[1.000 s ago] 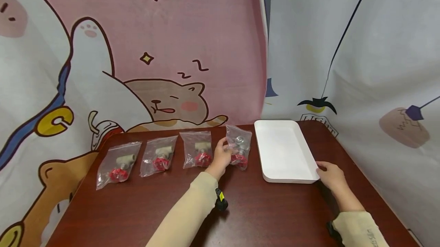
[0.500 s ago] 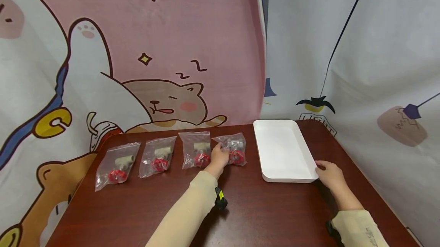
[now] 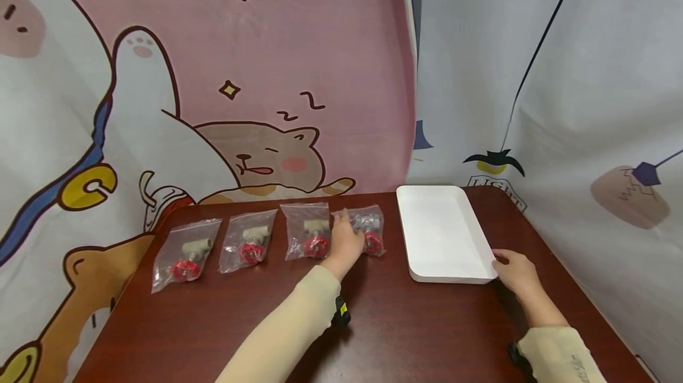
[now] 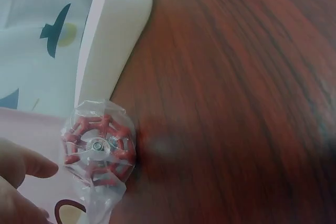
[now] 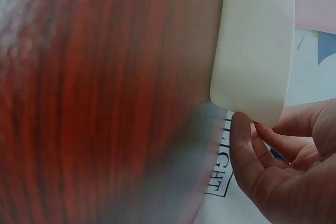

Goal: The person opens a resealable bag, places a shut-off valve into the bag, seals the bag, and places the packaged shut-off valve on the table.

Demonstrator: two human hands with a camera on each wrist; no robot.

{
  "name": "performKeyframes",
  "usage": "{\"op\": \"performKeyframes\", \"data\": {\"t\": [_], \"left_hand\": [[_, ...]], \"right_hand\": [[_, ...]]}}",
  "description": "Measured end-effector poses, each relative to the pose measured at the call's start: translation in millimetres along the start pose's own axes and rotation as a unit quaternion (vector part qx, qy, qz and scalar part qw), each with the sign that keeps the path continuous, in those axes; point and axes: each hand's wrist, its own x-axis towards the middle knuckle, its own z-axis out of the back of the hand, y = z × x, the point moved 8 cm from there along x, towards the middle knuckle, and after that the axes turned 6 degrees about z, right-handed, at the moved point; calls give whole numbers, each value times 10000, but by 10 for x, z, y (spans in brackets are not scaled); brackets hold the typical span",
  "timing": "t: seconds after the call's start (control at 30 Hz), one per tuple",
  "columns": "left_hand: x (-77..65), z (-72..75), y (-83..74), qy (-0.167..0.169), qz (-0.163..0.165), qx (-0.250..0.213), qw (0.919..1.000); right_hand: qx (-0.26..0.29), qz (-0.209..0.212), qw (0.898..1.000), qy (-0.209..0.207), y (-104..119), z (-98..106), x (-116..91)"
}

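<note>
My left hand (image 3: 345, 245) is over the left edge of the rightmost clear zip bag (image 3: 369, 226), which lies on the table. That bag holds a valve with a grey metal body and a red handwheel (image 4: 100, 150). In the left wrist view, the thumb and fingers are spread and apart from the bag. At the near right corner of a white tray (image 3: 448, 235), my right hand (image 3: 516, 273) grips the edge with curled fingers and thumb, seen closer in the right wrist view. The tray has nothing in it.
Left of my left hand, several more bagged red-wheeled valves lie in a row: one bag (image 3: 308, 232) close by, another bag (image 3: 249, 241), and a third bag (image 3: 187, 255) farthest left. The dark red-brown table (image 3: 405, 329) meets patterned cloth (image 3: 299, 45) at its back.
The rightmost bag was lifted by my left hand, then laid flat on the table slightly left. My left fingers have let go of it. The right hand has stayed on the tray.
</note>
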Motion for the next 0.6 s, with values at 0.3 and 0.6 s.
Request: {"op": "performKeyframes", "data": {"t": [0.3,0.6], "left_hand": [[-71,145,-70,161,-885,793,9928],[-206,582,-4,299,-1618,1439,9758]], "right_hand": [[-134,213,9997,0,55,11,28],[-994,1095,9862,-748,473,77,-45]]}}
